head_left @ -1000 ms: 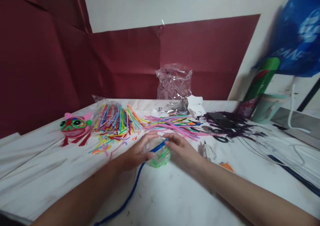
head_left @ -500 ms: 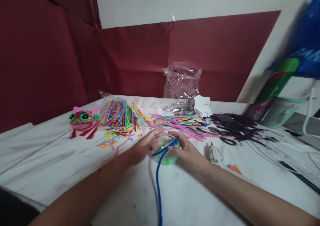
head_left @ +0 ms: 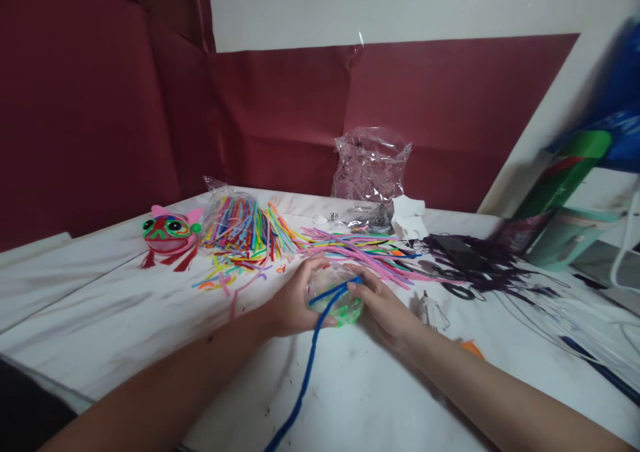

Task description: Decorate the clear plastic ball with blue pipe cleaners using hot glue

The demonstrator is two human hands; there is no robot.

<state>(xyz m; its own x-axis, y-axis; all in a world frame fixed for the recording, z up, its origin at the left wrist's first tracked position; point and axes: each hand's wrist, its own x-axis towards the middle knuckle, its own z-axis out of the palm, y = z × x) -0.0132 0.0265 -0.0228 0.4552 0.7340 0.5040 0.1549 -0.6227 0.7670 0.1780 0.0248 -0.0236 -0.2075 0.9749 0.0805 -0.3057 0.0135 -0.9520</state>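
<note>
Midway along the worktop [head_left: 200, 332], between its near and far edges, the left hand [head_left: 295, 302] curls around the left side of a clear round container [head_left: 325, 282] with green patches, while the right hand [head_left: 380, 299] pinches a blue pipe cleaner [head_left: 311, 359] between thumb and fingers against the container's right side. One length of it crosses the container and the loose tail runs toward the worktop's near edge; bundled colourful pipe cleaners [head_left: 237, 229] lie by the far left corner.

Blue strand [head_left: 311, 362], clear piece [head_left: 329, 282] with green patches, pink-and-red figure [head_left: 171, 240], maroon backdrop [head_left: 280, 112], grey-streaked white tabletop [head_left: 375, 399]
</note>
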